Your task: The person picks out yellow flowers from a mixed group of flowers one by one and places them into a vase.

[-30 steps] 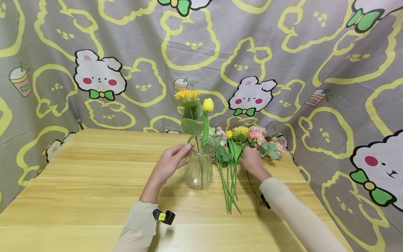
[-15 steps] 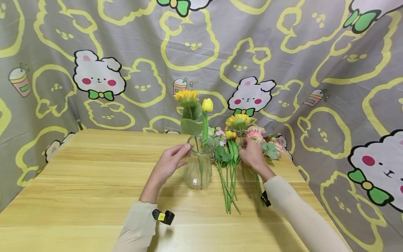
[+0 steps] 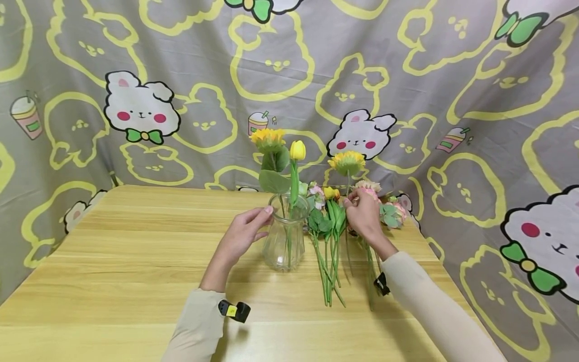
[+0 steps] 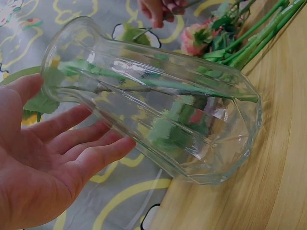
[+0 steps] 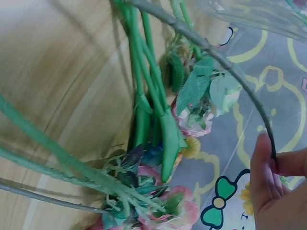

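Note:
A clear glass vase [image 3: 282, 246] stands upright on the table, holding a sunflower [image 3: 268, 141] and a yellow tulip [image 3: 298, 151]. My left hand [image 3: 242, 234] is at the vase's left side, its thumb touching the rim and its other fingers extended along the glass in the left wrist view. To the right of the vase, my right hand [image 3: 364, 216] pinches another sunflower [image 3: 347, 164] by its thin stem, between thumb and fingers. That bloom is upright above the pile; in the right wrist view the stem [image 5: 240, 79] curves down from my fingertips.
Tulips [image 3: 332, 216] with long green stems lie right of the vase. Pink flowers [image 3: 368, 189] lie partly behind my right hand, and more pink blooms [image 3: 400, 213] near the table's [image 3: 135, 271] right edge. A patterned curtain [image 3: 199, 55] hangs behind and beside the table.
My right hand has lifted the sunflower up out of the pile, and its bloom now stands higher. The left hand and the vase stay in place.

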`<state>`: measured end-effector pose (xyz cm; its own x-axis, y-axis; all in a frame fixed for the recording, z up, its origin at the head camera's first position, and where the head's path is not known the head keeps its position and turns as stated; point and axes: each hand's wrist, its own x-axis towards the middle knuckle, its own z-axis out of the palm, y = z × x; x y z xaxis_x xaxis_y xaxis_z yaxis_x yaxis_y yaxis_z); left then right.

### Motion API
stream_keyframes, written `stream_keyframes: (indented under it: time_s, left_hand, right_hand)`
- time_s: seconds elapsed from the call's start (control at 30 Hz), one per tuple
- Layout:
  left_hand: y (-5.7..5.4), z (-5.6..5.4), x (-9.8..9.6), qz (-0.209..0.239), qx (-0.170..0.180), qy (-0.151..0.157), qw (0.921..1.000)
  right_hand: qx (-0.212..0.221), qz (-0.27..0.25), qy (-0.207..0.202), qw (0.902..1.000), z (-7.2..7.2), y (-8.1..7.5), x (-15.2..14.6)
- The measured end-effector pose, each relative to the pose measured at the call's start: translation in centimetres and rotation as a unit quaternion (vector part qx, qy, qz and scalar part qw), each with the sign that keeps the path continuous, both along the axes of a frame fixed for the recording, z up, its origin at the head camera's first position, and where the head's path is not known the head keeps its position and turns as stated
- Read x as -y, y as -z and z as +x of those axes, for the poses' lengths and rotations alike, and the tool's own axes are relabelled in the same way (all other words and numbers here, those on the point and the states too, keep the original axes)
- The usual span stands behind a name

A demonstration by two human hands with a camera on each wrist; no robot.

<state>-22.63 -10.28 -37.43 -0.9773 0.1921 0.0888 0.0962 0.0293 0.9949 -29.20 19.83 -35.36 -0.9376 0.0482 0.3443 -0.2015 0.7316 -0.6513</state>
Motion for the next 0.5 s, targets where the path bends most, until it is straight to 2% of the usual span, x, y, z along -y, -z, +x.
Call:
stream_keyframes:
  time_s: [0.2,0.3,0.4,0.5]
  left_hand:
    - [0.1,0.0,0.1,0.001,0.002,0.002,1.0]
    - [0.0,0.1,0.1,0.002,0.003,0.002,1.0]
    - [0.0,0.1,0.1,0.002,0.003,0.002,1.0]
    - [0.1,0.0,0.1,0.002,0.003,0.002,1.0]
  right_hand:
    - [-0.043,-0.012,0.006,0.999,0.4,-0.7,0.7]
    - [-0.048,-0.021,0.001,0.9986,0.7,-1.3,0.9]
    - [-0.023,-0.038,-0.006,0.999,1.1,-2.1,1.3]
    - [0.026,-0.07,-0.016,0.9971,1.5,-3.0,1.5]
